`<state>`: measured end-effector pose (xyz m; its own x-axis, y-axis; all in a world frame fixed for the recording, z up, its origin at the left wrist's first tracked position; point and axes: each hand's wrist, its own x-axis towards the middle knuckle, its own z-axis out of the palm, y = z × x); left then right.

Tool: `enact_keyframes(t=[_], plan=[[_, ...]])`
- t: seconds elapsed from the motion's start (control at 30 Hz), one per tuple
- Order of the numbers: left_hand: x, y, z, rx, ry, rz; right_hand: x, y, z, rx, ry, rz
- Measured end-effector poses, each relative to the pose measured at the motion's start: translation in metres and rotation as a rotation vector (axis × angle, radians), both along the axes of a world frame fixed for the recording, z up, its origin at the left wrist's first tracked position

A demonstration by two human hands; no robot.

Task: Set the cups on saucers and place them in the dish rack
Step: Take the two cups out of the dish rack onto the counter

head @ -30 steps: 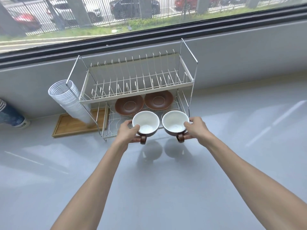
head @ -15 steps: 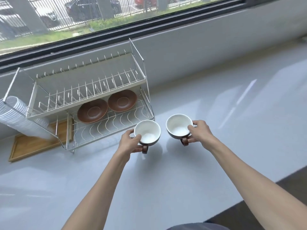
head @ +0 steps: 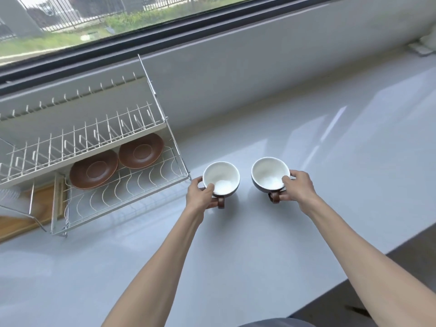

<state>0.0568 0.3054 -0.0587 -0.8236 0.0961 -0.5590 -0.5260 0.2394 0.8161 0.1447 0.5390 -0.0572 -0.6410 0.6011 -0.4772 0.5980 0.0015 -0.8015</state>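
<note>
Two cups, two hands, one each. Left hand wrapped around the left cup, thumb over the near rim, fingers behind its far side, grip closed on the cup just beside the brown handle that points toward the person. Right hand in the mirrored pose on the right cup, thumb hooked over the rim, fingers curled by its brown handle, grip likewise closed on the cup. Both cups upright, white inside, dark brown outside, empty, side by side with a clear gap between them, over the pale grey table; whether resting on the table or held just above it, cannot tell. To the left, a two-tier wire rack against the wall under the window. On the rack's lower tier, two brown saucers lying flat toward the back, edges overlapping slightly, the right one partly tucked under the upper tier. Left cup just beside the rack's right front corner, outside it; right cup farther to the right, well apart from the rack. Upper tier only upright white prongs. Wooden board under and beside the rack's left end, with something white and blurred above it at the picture's edge. Bare forearms reaching in from the bottom.
</note>
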Motion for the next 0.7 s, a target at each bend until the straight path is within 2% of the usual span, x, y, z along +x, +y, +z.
enact_keyframes(t=[0.7], plan=[[-0.024, 0.053, -0.025, -0.025, -0.06, -0.026, -0.025, 0.034, -0.025, -0.024, -0.018, -0.01]])
